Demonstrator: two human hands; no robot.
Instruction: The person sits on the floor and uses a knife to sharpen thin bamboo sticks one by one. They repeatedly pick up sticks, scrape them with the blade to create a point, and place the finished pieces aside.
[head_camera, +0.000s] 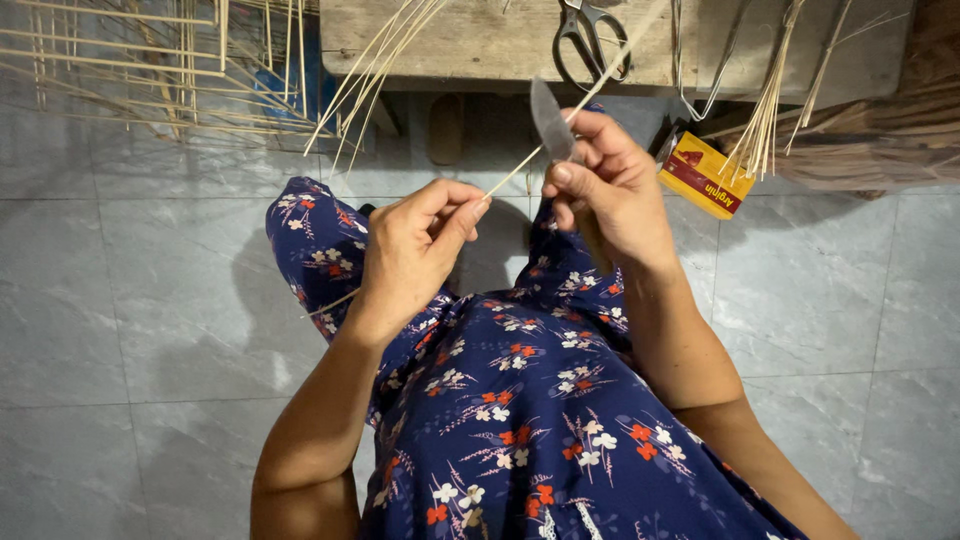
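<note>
The left hand (412, 250) is pinched shut on a thin bamboo stick (560, 125), thumb and fingers pressed together on its near end, just in front of the wooden bench (480, 45). The stick slants up and away toward the bench, crossing the right hand (610, 190), which is clamped around the handle of a knife (551, 122); the grey blade points up at the bench edge and lies against the stick. Both hands hover above the lap of a blue flowered dress (530, 400), over the grey tile floor (120, 320). On the bench lie 1 pair of scissors (588, 40) and loose bundles of sticks (770, 90) that hang over its front edge. A red and yellow box (705, 175) sits below the bench, just right of the right hand. A stick frame (150, 70) stands left of the bench.
</note>
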